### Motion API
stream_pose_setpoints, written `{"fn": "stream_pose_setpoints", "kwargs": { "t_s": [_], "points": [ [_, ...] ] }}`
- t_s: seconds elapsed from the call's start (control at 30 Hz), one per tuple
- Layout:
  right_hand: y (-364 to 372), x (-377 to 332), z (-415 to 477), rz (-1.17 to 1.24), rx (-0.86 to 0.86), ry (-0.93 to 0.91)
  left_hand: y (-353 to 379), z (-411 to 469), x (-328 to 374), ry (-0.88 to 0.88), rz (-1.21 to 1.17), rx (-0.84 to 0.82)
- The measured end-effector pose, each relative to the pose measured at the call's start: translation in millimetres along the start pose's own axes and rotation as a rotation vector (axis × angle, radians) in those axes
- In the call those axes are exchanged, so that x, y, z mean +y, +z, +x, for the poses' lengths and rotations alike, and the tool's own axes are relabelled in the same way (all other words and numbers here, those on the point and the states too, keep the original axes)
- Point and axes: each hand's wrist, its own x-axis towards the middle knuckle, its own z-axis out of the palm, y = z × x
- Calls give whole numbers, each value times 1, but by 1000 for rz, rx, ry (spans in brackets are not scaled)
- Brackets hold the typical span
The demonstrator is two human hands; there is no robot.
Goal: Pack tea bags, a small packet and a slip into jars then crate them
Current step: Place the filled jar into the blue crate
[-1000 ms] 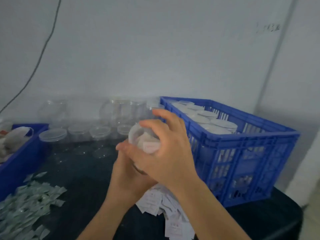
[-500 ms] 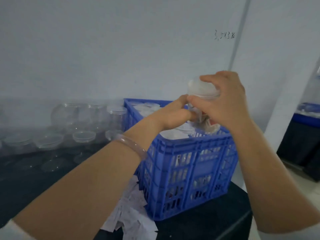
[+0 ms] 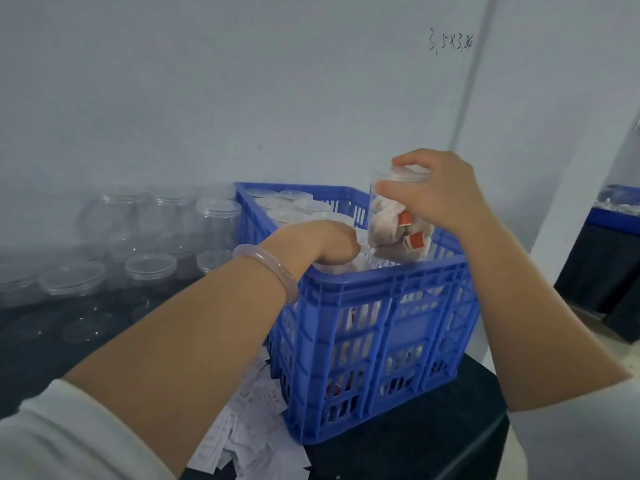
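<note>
In the head view, a change is seen against half a second ago: the jar (image 3: pixel 398 226) is no longer held by both hands. The left hand (image 3: pixel 325 245) has been taken off it and lowered into the blue crate (image 3: pixel 374 327), and the jar has been brought down, its base now just at the crate's rim by the near right corner.

The jar is gripped by the right hand (image 3: pixel 436 195) alone, with fingers and thumb curled round the lid (image 3: pixel 410 173) and upper wall. Tea bags (image 3: pixel 386 230) (white, with red tags) are packed inside.

The left hand is laid knuckles-up on the lidded jars (image 3: pixel 294 206) standing in the crate, fingers bent downward — whether anything is grasped cannot be told. A pale bracelet (image 3: pixel 270 268) is worn on that wrist.

Empty jars (image 3: pixel 218 220) are ranged left of the crate, and paper slips (image 3: pixel 249 434) are heaped on the dark table (image 3: pixel 69 341).
</note>
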Motion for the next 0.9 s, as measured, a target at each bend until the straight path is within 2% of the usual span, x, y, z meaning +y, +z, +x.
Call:
{"fn": "stream_pose_setpoints", "kwargs": {
  "t_s": [0.23,0.4,0.53,0.63,0.9],
  "points": [
    [30,28,-21,48,-217,98,2,5,0,15,15,0],
    [31,29,-25,-241,-493,178,4,10,0,-2,59,-8],
    [36,21,-22,-291,-647,204,4,4,-1,90,-12,34],
    [36,16,-22,-328,-692,173,3,-1,-3,191,-81,94],
    [36,3,-29,-340,-685,95,5,-1,-5,195,-60,149]
  ]
}}
